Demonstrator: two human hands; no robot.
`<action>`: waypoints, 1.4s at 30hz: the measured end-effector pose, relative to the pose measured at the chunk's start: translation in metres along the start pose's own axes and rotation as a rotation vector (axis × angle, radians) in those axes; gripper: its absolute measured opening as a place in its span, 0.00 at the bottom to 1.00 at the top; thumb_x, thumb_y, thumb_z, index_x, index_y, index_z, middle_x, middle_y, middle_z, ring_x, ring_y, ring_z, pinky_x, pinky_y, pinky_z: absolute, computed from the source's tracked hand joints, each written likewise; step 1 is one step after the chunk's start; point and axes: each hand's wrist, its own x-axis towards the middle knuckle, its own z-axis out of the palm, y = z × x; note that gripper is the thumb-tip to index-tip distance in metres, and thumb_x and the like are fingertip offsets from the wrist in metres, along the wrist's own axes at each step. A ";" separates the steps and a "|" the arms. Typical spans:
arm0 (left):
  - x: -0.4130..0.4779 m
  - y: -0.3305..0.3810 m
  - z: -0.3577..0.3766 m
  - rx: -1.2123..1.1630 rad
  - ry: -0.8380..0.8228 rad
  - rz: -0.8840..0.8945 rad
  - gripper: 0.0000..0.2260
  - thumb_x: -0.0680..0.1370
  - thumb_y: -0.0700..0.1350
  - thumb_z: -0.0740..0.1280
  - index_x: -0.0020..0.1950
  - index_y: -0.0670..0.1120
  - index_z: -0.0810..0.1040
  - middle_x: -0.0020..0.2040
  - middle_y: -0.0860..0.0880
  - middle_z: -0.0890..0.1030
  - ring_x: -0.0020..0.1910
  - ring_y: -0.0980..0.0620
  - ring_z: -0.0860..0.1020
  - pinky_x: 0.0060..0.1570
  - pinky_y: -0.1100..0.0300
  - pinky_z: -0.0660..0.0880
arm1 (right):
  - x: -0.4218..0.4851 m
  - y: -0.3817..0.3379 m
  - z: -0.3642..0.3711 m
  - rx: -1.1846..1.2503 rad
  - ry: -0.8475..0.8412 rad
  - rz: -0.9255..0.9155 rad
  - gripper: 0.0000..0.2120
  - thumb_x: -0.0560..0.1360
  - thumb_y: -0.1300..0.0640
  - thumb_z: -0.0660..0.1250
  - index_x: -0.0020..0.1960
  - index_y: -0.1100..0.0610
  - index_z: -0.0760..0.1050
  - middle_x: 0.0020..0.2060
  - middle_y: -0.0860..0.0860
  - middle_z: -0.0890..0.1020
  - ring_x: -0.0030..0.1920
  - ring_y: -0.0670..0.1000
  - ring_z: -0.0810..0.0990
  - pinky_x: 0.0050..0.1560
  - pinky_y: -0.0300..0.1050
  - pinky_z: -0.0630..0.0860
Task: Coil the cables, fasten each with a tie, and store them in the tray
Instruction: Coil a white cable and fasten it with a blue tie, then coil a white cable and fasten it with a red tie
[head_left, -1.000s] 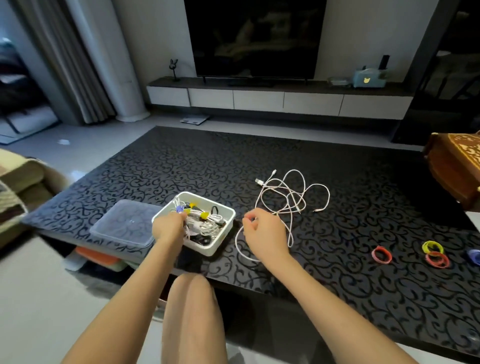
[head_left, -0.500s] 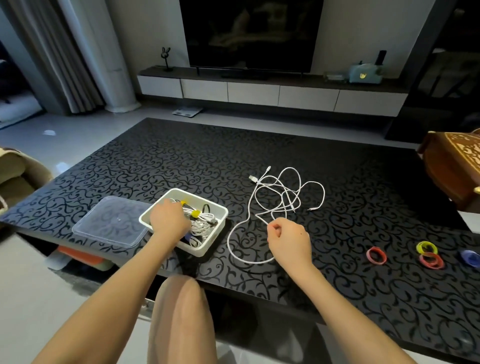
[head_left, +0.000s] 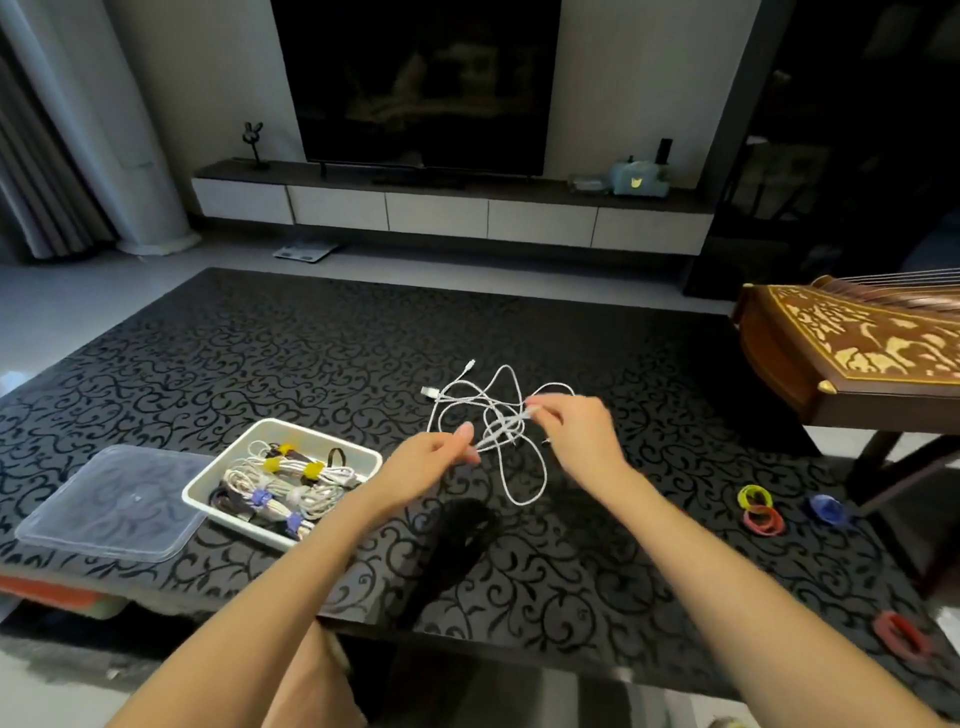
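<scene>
Cable (head_left: 501, 430), white and tangled, lies on the bench (head_left: 260, 364) just beyond both grips, with one stretch drawn taut between them. My left grip (head_left: 431, 457) pinches the nearer end of that stretch. My right grip (head_left: 576, 431) pinches the other end, a little farther out. A slack loop lies between my wrists.

Just left of the left grip sits the tray (head_left: 311, 428), holding tied coils (head_left: 280, 486). The clear lid (head_left: 114, 501) lies flat further left. Past the tangle the bench runs open to its far edge, and the near edge passes under my forearms. Well to the right of the right grip lie loose ties: yellow (head_left: 752, 496), red (head_left: 763, 521) and blue (head_left: 826, 509). A wooden instrument (head_left: 857, 353) stands beyond them.

Half a second ago my left grip was down in the tray and my right held the cable low by the near loop. Now the left has come across to the cable, and the right has moved out over the tangle.
</scene>
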 end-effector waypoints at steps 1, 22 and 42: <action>0.004 0.011 -0.001 -0.022 0.044 0.081 0.16 0.80 0.54 0.61 0.42 0.47 0.83 0.39 0.50 0.83 0.36 0.62 0.77 0.42 0.66 0.70 | 0.016 -0.009 -0.019 0.040 0.053 -0.008 0.10 0.77 0.60 0.65 0.55 0.60 0.82 0.50 0.55 0.85 0.55 0.54 0.81 0.55 0.41 0.70; 0.078 0.174 -0.106 -0.424 0.524 0.417 0.20 0.79 0.55 0.63 0.29 0.50 0.67 0.24 0.56 0.65 0.23 0.58 0.64 0.24 0.65 0.66 | 0.075 -0.079 -0.250 -0.470 0.563 -0.031 0.12 0.79 0.57 0.59 0.53 0.55 0.82 0.43 0.54 0.84 0.43 0.56 0.80 0.38 0.43 0.68; 0.003 0.282 -0.105 0.857 0.164 0.534 0.21 0.80 0.59 0.57 0.39 0.48 0.81 0.26 0.53 0.71 0.25 0.58 0.70 0.30 0.62 0.65 | 0.022 -0.101 -0.235 0.025 0.503 -0.051 0.43 0.66 0.41 0.75 0.74 0.53 0.60 0.59 0.55 0.77 0.59 0.55 0.76 0.58 0.55 0.75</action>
